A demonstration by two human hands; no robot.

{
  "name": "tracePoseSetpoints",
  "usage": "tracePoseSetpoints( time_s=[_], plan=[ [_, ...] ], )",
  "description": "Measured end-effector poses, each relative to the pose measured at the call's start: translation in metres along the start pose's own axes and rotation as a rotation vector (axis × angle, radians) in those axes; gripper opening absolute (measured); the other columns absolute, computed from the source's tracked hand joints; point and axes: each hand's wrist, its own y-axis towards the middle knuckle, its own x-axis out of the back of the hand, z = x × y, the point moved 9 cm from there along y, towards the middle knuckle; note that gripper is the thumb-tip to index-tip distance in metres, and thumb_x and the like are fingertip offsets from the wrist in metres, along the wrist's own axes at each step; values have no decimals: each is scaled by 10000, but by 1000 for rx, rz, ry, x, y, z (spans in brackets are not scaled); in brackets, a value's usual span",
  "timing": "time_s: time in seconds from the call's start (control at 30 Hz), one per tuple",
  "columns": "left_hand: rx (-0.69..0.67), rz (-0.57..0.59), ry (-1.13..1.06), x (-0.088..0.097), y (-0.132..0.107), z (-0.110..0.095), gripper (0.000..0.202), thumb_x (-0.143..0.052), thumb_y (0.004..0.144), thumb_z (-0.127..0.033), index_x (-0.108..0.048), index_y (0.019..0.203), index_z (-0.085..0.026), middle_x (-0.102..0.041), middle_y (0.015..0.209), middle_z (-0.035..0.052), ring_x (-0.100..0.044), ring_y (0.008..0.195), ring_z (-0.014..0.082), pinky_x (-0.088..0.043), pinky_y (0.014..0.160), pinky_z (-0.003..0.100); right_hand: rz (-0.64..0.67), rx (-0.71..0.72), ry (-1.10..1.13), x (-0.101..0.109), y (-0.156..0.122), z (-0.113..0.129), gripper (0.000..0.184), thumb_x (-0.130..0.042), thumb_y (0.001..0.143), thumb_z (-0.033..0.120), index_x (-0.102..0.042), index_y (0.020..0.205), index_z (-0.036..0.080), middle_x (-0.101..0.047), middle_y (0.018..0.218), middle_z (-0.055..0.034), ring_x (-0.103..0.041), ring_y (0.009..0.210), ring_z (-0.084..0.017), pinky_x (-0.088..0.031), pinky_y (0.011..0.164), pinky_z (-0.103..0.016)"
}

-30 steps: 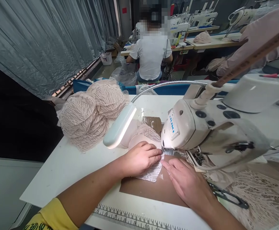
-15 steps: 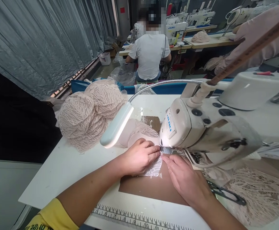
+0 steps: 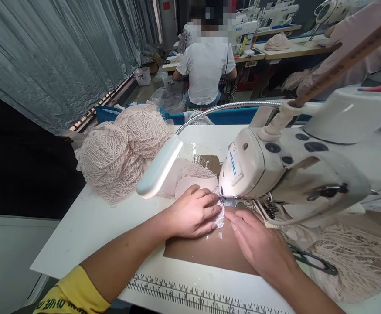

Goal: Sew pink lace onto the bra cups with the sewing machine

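My left hand lies palm down on a pale lace piece, pressing it against the brown sheet with its fingers slightly spread. The lace runs up to the needle area of a white sewing machine, and its far part spreads out beyond my left hand with a smooth pale cup-like layer. My right hand rests flat on the brown sheet, fingers stretched toward the presser foot, fingertips at the lace's right edge. Neither hand grasps anything. The machine head hides the needle tip.
Piled lace pieces stand at the left. A lamp hangs above the white table. Black thread snips lie beside more lace at right. A printed ruler lines the front edge. A person sits ahead.
The lace has slid away from me toward the machine, so a shorter end shows in front of my hand. My left fingers are spread a little more. The view has shifted slightly.
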Motion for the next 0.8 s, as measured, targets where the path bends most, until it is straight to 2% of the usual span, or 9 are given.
tracePoseSetpoints(
  time_s=[0.17, 0.37, 0.57, 0.8],
  plan=[
    [-13, -4, -32, -1, 0, -4, 396, -405, 934, -414, -578, 1180, -156, -575, 1156, 141, -498, 1024, 252, -356, 940, 411, 9, 80, 80, 5, -2, 7, 340, -396, 862, 101, -670, 1051, 168, -706, 924, -68, -628, 755, -171, -455, 630, -281],
    [-16, 3, -93, -4, -2, -3, 420, -387, 948, -397, -550, 1233, -136, -580, 1233, 131, -493, 1082, 254, -344, 974, 407, 47, 161, 142, 3, -4, 20, 369, -377, 849, 49, -663, 1047, 170, -642, 760, -46, -565, 673, -149, -406, 633, -276],
    [2, 10, -89, -4, -2, -1, 396, -422, 933, -322, -531, 1262, -131, -571, 1286, 114, -498, 1093, 247, -358, 969, 400, 5, 168, 148, 6, -5, 21, 326, -406, 848, 46, -667, 1017, 141, -640, 770, -41, -537, 660, -150, -397, 657, -288],
    [14, 7, -42, -2, 2, 0, 359, -413, 941, -293, -549, 1238, -144, -585, 1253, 123, -510, 1068, 246, -376, 933, 395, -26, 139, 17, 6, -1, 15, 349, -409, 860, 66, -683, 1062, 144, -694, 826, -67, -580, 724, -168, -416, 630, -283]
  ],
)
